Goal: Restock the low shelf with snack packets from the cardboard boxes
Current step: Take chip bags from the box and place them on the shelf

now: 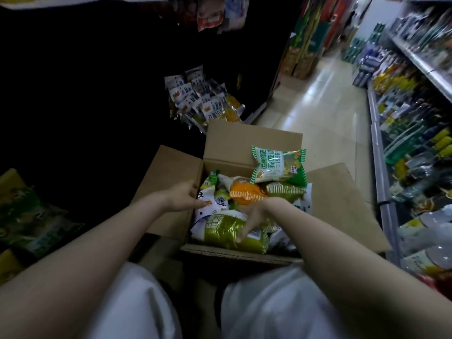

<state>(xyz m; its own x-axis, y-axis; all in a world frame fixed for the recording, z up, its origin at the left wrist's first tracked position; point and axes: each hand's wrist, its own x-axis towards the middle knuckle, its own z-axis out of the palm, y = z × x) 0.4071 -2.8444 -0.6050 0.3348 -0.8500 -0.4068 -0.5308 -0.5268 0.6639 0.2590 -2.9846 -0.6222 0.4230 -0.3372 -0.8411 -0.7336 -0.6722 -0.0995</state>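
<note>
Head view: both hands (pixel 182 195) (pixel 254 217) reaching into cardboard box (pixel 252 140)

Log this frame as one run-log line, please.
stage: picking from cardboard box | left hand: on white packet | right hand: fingers on green-gold packet | low shelf: dark, unclear

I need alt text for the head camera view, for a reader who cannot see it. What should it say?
Seen from above, a person's left hand and right hand reach into an open cardboard box of snack packets, the right hand's fingers resting on a green packet. A white and green packet lies on top at the far side. More packets fill a dark low shelf beyond.
</note>
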